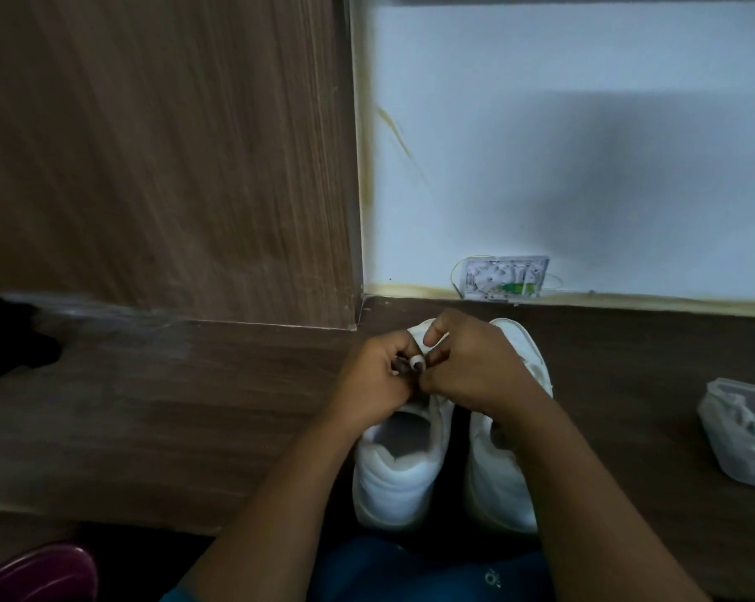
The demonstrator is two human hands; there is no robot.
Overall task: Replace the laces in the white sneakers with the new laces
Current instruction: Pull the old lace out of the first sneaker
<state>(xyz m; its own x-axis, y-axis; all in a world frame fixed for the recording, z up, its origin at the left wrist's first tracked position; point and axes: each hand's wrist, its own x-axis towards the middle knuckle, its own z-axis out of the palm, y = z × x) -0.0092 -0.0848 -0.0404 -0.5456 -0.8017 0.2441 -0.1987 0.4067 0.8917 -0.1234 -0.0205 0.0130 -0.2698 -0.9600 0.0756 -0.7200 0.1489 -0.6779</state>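
Two white sneakers stand side by side on the dark wooden floor, toes toward the wall: the left sneaker [395,475] and the right sneaker [503,484]. Above the left sneaker's lacing area, my left hand [373,375] and my right hand [475,362] meet with curled fingers. Between them they pinch a white lace [417,364], of which only a small loop shows. The rest of the lace and the eyelets are hidden under my hands.
A clear plastic bag [745,432] holding white laces lies on the floor at the right. A small white cable box [503,278] sits against the wall. A wooden panel [162,158] rises at the left, with dark cloth [6,336] beside it.
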